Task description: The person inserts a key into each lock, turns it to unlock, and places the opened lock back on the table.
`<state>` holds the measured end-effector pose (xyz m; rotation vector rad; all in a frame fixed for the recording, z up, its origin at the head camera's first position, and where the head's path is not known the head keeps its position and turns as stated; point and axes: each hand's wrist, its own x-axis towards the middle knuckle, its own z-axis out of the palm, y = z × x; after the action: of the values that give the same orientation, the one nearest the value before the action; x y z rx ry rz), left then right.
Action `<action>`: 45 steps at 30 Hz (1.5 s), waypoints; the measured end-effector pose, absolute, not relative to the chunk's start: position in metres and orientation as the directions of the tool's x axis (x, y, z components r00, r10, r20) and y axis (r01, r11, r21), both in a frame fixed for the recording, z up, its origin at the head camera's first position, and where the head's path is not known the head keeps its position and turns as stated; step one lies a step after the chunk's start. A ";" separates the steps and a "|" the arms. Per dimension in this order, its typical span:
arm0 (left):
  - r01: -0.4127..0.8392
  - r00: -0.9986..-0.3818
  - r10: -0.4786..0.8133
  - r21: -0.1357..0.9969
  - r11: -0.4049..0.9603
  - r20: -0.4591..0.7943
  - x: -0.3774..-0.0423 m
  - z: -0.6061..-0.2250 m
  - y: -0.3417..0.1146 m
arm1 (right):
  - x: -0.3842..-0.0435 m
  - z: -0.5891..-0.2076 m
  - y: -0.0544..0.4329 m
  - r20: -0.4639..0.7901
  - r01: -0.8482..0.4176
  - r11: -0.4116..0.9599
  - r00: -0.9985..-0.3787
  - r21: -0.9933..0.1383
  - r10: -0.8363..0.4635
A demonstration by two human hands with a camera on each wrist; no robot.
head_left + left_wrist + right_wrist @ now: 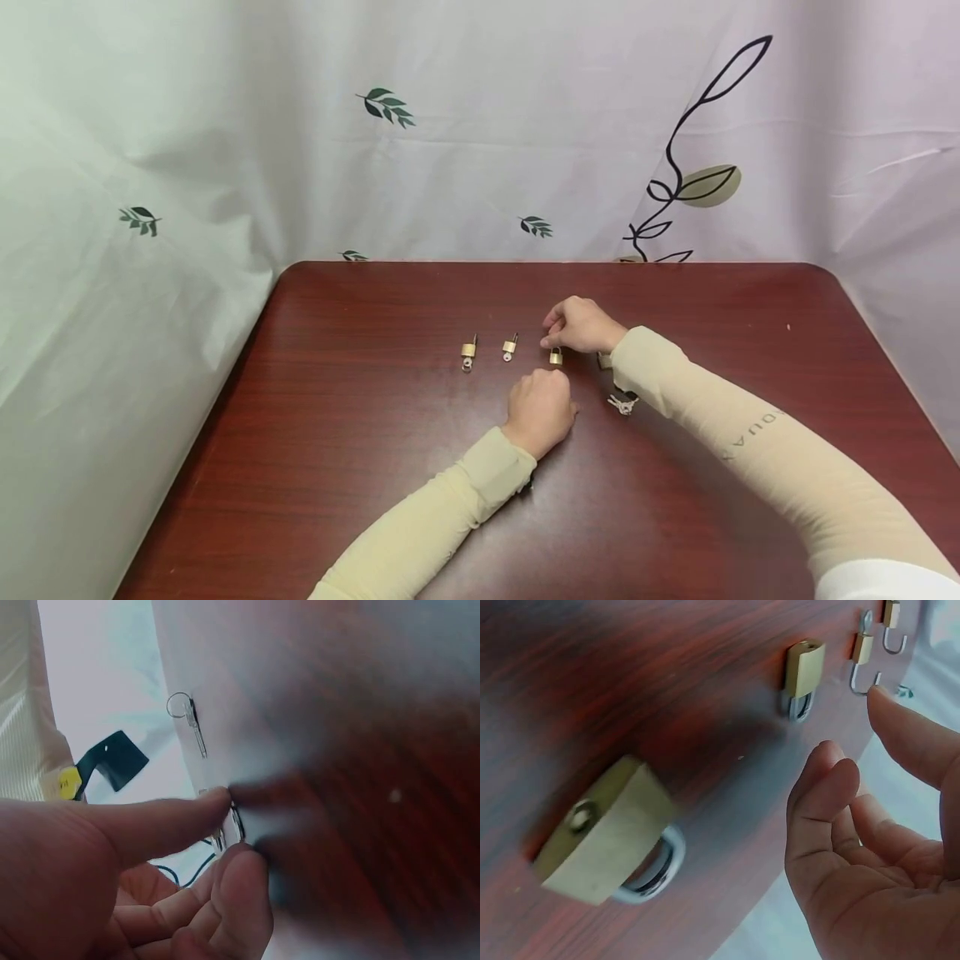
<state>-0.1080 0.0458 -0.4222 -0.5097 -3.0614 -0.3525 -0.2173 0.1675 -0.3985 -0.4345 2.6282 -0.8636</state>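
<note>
My left hand (542,410) is low over the table; in the left wrist view its thumb and forefinger pinch a small silvery key (237,823), mostly hidden by the fingertips. Just beyond that hand lies a closed brass padlock (556,357). My right hand (582,325) hovers at this padlock's shackle, its fingers loosely bent and apart, holding nothing. Nearer to the right wrist camera is another closed brass padlock (607,832), partly hidden under the sleeve in the head view. Loose keys (622,404) with a ring lie beside the right forearm.
To the left, two brass padlocks stand with raised shackles and keys in them: one padlock (468,350) at the far left, the other padlock (509,346) beside it. The dark red table (360,467) ends at a patterned white curtain (465,167).
</note>
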 end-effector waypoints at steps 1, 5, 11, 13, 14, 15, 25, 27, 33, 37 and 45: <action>0.326 -0.945 0.321 0.219 0.920 0.058 -0.108 -0.422 0.045 | -0.217 -0.399 0.169 -0.223 -0.179 0.772 -0.896 -0.611 -0.384; 0.333 -0.943 0.326 0.223 0.916 0.067 -0.110 -0.423 0.042 | -0.214 -0.399 0.173 -0.229 -0.182 0.786 -0.896 -0.591 -0.380; 0.321 -0.946 0.322 0.246 0.914 0.037 -0.112 -0.423 0.041 | -0.211 -0.397 0.173 -0.236 -0.219 0.803 -0.884 -0.554 -0.404; 0.317 -0.947 0.322 0.250 0.915 0.023 -0.113 -0.423 0.041 | -0.211 -0.398 0.173 -0.231 -0.242 0.807 -0.879 -0.538 -0.418; 0.315 -0.947 0.321 0.249 0.916 0.016 -0.113 -0.423 0.041 | -0.210 -0.399 0.174 -0.228 -0.252 0.809 -0.877 -0.531 -0.423; 0.313 -0.947 0.321 0.249 0.916 0.009 -0.114 -0.422 0.041 | -0.210 -0.400 0.174 -0.225 -0.261 0.808 -0.874 -0.528 -0.430; 0.262 -0.954 0.292 0.283 0.923 -0.070 -0.119 -0.419 0.040 | -0.210 -0.404 0.178 -0.203 -0.314 0.786 -0.854 -0.533 -0.479; 0.258 -0.954 0.290 0.296 0.920 -0.071 -0.119 -0.420 0.039 | -0.210 -0.404 0.179 -0.206 -0.319 0.786 -0.850 -0.529 -0.484; 0.250 -0.954 0.291 0.342 0.906 -0.074 -0.117 -0.420 0.035 | -0.210 -0.403 0.178 -0.233 -0.317 0.790 -0.839 -0.524 -0.491; 0.256 -0.950 0.301 0.345 0.903 -0.082 -0.117 -0.420 0.031 | -0.209 -0.404 0.177 -0.246 -0.294 0.786 -0.839 -0.544 -0.485; 0.304 -0.945 0.327 0.319 0.897 -0.019 -0.112 -0.420 0.026 | -0.207 -0.405 0.178 -0.235 -0.292 0.751 -0.829 -0.592 -0.508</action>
<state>-0.1117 0.0257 -0.4201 -0.5219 -3.1304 -0.5081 -0.2066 0.1782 -0.4052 -0.6124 2.5663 -0.7770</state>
